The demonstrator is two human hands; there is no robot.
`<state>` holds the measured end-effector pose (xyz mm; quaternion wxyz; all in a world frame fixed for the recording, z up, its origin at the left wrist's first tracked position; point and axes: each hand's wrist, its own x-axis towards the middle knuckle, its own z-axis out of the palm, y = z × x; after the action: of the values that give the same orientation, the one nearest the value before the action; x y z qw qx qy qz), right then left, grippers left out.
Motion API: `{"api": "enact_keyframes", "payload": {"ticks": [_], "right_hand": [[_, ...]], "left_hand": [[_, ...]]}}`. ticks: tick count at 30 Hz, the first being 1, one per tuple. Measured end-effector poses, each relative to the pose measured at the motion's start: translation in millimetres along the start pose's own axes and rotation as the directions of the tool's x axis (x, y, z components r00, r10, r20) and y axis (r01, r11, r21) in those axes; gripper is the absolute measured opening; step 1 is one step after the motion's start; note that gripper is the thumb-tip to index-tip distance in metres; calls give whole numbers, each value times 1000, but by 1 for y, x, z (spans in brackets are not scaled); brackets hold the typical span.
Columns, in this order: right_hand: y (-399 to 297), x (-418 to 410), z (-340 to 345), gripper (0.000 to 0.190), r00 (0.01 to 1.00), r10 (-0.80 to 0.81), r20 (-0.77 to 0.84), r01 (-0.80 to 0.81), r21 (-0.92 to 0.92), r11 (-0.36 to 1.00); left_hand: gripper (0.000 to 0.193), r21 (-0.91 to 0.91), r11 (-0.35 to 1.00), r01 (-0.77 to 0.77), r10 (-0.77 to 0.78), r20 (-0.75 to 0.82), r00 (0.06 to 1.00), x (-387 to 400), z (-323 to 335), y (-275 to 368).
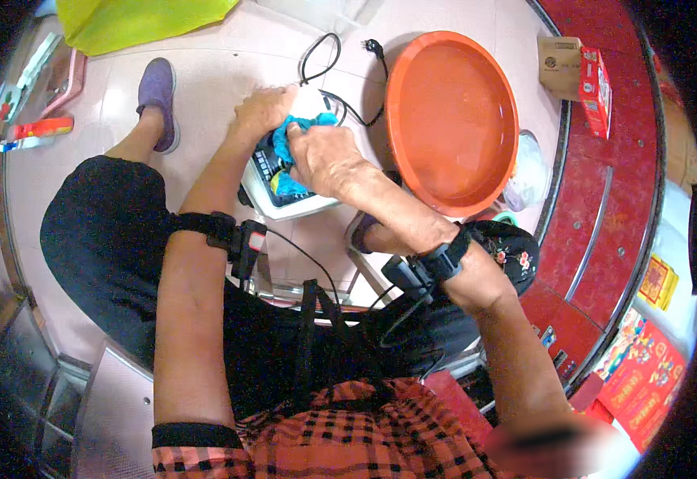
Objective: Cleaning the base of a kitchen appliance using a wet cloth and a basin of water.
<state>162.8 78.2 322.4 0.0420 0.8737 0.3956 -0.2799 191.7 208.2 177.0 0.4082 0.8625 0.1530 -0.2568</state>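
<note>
A white electric appliance with a dark, printed top panel sits between my feet; its exact kind is hard to tell. My left hand grips its far left end, beside a bright, washed-out white part. Bunched under my right hand is a blue cloth, pressed by my fingers onto the panel. Another piece of the cloth, with a yellow-green patch, spreads toward the near edge. Part of the panel is covered by the cloth and my fingers. A black power cord runs behind the appliance to a loose plug.
An orange plastic basin, seemingly holding water, stands right of the appliance. A plastic bag lies beyond it. Cardboard and red boxes rest by the red step. A yellow-green sheet and a pink-framed item are upper left.
</note>
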Motion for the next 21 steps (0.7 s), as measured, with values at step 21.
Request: {"api": "enact_keyframes", "payload": {"ticks": [21], "right_hand": [[-1, -81, 53, 58, 999, 39, -35, -20, 450, 893]], "left_hand": [[58, 186, 983, -6, 27, -109, 994, -1, 9, 3]]}}
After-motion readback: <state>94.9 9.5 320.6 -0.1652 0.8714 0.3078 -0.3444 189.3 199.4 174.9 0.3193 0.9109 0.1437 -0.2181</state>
